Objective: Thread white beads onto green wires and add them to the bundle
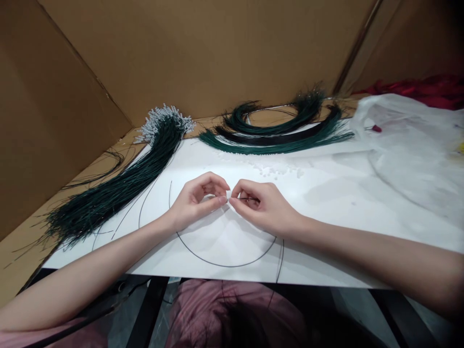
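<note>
My left hand (201,198) is closed in a pinch at the middle of the white board. At its fingertips shows a tiny pale piece, bead-like but too small to make out fully. Facing it, my right hand (259,203) pinches a thin dark wire (227,266), part of which shows inside the curled fingers. Fingertips of both hands almost touch. The wire appears to bow toward me in a wide arc beneath the hands. Beyond them, small white beads (279,171) lie scattered on the board.
At left lies a bundle of dark green wires (123,188) with white beaded tips (165,123). More green wire bundles (275,145) curve at the back. A translucent plastic bag (409,154) stands right, red material (416,92) behind it. Cardboard walls (217,53) enclose the white board (333,208).
</note>
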`<state>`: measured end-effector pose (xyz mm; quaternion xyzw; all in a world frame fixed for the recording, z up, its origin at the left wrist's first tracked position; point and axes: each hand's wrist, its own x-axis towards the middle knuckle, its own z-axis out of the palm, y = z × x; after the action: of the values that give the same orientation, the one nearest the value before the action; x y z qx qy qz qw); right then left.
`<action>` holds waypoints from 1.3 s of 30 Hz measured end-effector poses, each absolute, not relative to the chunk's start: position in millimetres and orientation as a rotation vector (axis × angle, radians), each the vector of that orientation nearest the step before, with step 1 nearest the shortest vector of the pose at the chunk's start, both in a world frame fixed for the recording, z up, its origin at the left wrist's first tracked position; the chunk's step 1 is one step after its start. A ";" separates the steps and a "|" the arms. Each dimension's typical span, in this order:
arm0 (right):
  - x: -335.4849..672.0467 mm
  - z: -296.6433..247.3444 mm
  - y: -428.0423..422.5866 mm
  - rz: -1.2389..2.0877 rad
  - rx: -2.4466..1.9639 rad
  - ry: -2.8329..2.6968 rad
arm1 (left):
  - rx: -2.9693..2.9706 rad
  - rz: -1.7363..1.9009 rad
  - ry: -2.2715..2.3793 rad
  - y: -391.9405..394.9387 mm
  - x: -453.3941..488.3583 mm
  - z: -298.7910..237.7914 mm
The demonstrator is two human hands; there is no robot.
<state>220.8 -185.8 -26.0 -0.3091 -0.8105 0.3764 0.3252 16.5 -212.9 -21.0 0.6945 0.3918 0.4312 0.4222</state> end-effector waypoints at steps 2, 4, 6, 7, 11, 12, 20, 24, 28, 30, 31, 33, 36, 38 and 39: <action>220.7 -25.5 -185.7 0.989 -0.822 -2.124 | 1.761 1.081 0.971 -213.2 17.4 -20.8; 220.6 -25.0 -185.6 0.998 -0.832 -2.126 | 1.779 1.077 0.968 -213.2 17.1 -21.2; 220.6 -24.6 -185.3 1.011 -0.838 -2.132 | 1.784 1.073 0.971 -213.0 15.8 -22.0; 220.7 -24.6 -185.3 1.014 -0.840 -2.135 | 1.781 1.070 0.975 -212.8 15.0 -22.5; 221.0 -25.0 -185.4 1.004 -0.836 -2.141 | 1.763 1.064 0.985 -213.0 14.4 -23.0; 221.1 -25.0 -185.5 1.005 -0.835 -2.141 | 1.761 1.062 0.979 -213.4 14.9 -22.7; 221.2 -22.8 -185.4 1.004 -0.801 -2.151 | 1.830 1.216 1.356 -194.5 -1.2 -20.5; 220.8 -22.1 -185.2 0.998 -0.798 -2.163 | 2.083 1.140 1.700 -167.5 -23.6 -22.3; 220.7 -22.0 -185.4 0.982 -0.802 -2.168 | 2.099 1.064 1.792 -153.3 -33.5 -24.8; 220.8 -21.9 -185.6 0.979 -0.798 -2.170 | 2.087 1.053 1.803 -150.6 -33.4 -25.5; 220.8 -21.9 -185.7 0.979 -0.797 -2.172 | 2.088 1.044 1.812 -149.4 -32.9 -25.8; 220.9 -21.8 -185.8 0.978 -0.795 -2.174 | 2.099 1.019 1.842 -146.4 -32.1 -26.4; 221.1 -21.3 -186.0 0.980 -0.793 -2.174 | 2.127 0.985 1.879 -142.0 -32.6 -26.8; 221.3 -20.9 -186.0 0.985 -0.793 -2.167 | 2.110 1.012 1.843 -142.2 -32.6 -26.0; 221.4 -20.8 -186.1 0.988 -0.794 -2.158 | 2.074 1.049 1.787 -144.1 -31.7 -25.1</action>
<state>221.4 -186.1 -20.8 -0.3013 -0.8185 0.3749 0.3141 -31.7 -144.1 -25.1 0.7035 0.6062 0.3558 0.1048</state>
